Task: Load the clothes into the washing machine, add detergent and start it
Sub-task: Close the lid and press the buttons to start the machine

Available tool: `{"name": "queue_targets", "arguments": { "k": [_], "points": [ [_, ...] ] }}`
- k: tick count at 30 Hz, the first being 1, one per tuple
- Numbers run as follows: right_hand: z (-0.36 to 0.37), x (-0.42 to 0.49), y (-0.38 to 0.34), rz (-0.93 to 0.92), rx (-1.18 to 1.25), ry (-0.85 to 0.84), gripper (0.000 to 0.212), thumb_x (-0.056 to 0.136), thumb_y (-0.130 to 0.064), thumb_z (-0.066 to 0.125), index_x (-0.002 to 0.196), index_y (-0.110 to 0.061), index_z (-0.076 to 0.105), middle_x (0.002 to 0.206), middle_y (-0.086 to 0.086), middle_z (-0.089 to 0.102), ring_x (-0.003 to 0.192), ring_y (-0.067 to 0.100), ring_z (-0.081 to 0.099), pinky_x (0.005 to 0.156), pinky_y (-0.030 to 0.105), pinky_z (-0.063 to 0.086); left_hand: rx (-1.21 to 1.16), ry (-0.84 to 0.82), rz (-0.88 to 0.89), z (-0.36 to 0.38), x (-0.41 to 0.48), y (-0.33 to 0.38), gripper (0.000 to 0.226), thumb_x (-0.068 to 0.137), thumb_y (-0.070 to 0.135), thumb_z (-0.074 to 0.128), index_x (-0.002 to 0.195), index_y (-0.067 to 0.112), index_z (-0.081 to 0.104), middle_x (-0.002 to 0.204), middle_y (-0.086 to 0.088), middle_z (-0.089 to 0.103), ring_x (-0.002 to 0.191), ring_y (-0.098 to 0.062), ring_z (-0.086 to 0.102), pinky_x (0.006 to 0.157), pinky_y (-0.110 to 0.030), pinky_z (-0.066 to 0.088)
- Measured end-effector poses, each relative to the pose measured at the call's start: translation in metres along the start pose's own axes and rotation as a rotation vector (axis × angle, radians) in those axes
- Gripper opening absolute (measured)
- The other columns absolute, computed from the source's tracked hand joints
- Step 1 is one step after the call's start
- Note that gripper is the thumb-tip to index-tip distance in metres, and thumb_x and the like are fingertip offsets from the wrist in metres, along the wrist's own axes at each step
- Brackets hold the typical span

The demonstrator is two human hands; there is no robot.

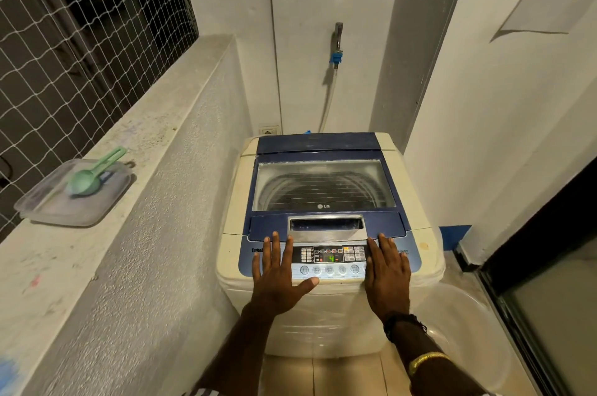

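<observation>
A cream top-loading washing machine (329, 324) with a blue lid (323, 184) stands in the corner, and its lid is closed. Through the lid window I see the drum; any clothes inside are not visible. The control panel (329, 255) is lit, its display showing a green 4. My left hand (279, 269) lies flat on the left side of the panel, fingers straight and spread. My right hand (386, 266) lies flat on the right side of the panel. A green scoop (93, 172) rests on a clear lidded detergent container (76, 202) on the ledge at left.
A concrete ledge (106, 234) runs along the left under a netted window (80, 24). A tap (337, 40) with a hose hangs on the back wall. A clear plastic basin (465, 337) sits on the floor at right, beside a dark sliding door (549, 282).
</observation>
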State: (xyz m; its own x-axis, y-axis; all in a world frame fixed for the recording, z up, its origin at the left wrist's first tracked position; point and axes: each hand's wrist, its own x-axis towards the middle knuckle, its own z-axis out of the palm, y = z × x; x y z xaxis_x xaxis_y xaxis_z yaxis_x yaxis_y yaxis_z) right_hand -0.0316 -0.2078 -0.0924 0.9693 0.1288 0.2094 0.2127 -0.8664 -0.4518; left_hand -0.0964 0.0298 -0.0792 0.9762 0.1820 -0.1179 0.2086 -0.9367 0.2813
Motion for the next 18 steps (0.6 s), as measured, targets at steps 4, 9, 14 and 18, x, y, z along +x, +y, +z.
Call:
{"name": "queue_targets", "arguments": {
  "k": [4, 9, 14, 18],
  "points": [
    [0.0022, 0.0008, 0.0017, -0.004, -0.007, 0.001, 0.066, 0.103, -0.050, 0.011, 0.143, -0.015, 0.050, 0.151, 0.014, 0.046, 0.140, 0.037, 0.042, 0.117, 0.059, 0.025, 0.001, -0.011, -0.004, -0.0021, -0.0006, 0.0010, 0.118, 0.053, 0.101, -0.001, 0.145, 0.033, -0.030, 0.150, 0.000, -0.045, 0.141, -0.022, -0.038, 0.114, -0.046, -0.020],
    [0.0046, 0.0014, 0.0046, 0.001, -0.014, -0.002, 0.064, 0.102, -0.050, 0.013, 0.145, -0.017, 0.048, 0.153, 0.013, 0.044, 0.142, 0.036, 0.039, 0.118, 0.058, 0.023, 0.016, -0.022, -0.011, -0.0006, 0.0004, 0.0001, 0.117, 0.052, 0.101, -0.004, 0.144, 0.034, -0.032, 0.150, 0.000, -0.045, 0.142, -0.023, -0.038, 0.116, -0.049, -0.018],
    [0.0054, 0.0011, 0.0051, 0.004, -0.017, -0.016, 0.066, 0.103, -0.050, 0.010, 0.147, -0.017, 0.047, 0.154, 0.012, 0.043, 0.143, 0.034, 0.038, 0.119, 0.058, 0.023, 0.006, -0.018, -0.009, 0.0007, 0.0008, -0.0003, 0.119, 0.052, 0.101, -0.002, 0.146, 0.034, -0.029, 0.152, -0.002, -0.043, 0.142, -0.023, -0.037, 0.116, -0.049, -0.018],
    [0.0044, 0.0008, 0.0036, 0.004, -0.009, -0.012, 0.073, 0.102, -0.054, 0.002, 0.146, -0.017, 0.047, 0.154, 0.012, 0.043, 0.143, 0.035, 0.038, 0.119, 0.058, 0.023, 0.007, -0.020, -0.008, 0.0013, 0.0013, -0.0009, 0.117, 0.055, 0.101, 0.002, 0.146, 0.035, -0.029, 0.151, 0.000, -0.044, 0.142, -0.022, -0.038, 0.115, -0.048, -0.018]
  ]
}}
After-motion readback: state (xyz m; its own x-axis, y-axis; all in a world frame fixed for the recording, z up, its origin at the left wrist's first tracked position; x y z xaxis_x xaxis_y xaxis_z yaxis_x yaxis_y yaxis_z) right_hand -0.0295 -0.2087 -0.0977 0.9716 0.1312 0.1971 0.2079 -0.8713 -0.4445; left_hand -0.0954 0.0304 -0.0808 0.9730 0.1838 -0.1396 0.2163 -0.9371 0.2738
